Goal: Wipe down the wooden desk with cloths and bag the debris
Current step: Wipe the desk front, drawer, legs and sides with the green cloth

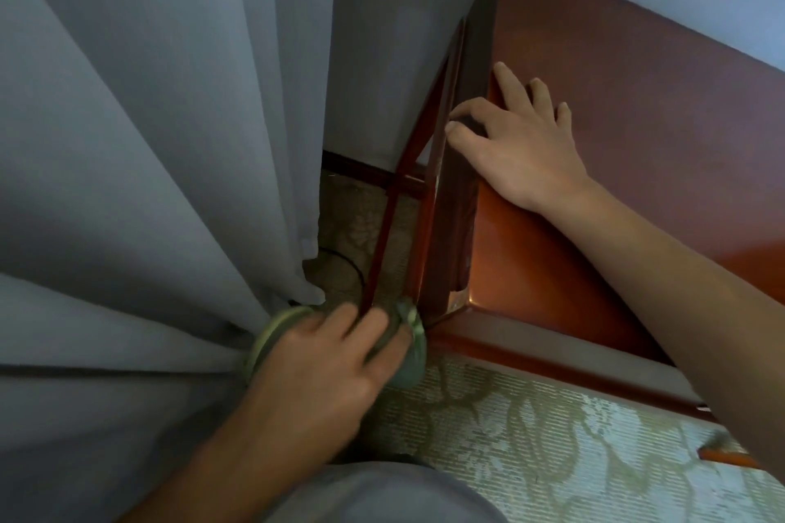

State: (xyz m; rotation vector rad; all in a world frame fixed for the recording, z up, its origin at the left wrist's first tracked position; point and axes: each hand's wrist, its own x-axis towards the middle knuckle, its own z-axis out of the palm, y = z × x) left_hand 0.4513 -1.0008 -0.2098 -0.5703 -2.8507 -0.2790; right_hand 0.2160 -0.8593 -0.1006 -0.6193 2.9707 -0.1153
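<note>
My left hand (340, 357) grips a crumpled green cloth (408, 348) low at the near corner of the reddish-brown wooden table (637, 132). My right hand (518, 140) rests open, fingers spread, on its top edge. The leg apparently runs upward from the cloth.

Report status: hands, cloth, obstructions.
Left hand grips green cloth at desk leg. Right hand flat on desk. Curtain crowds left.
</note>
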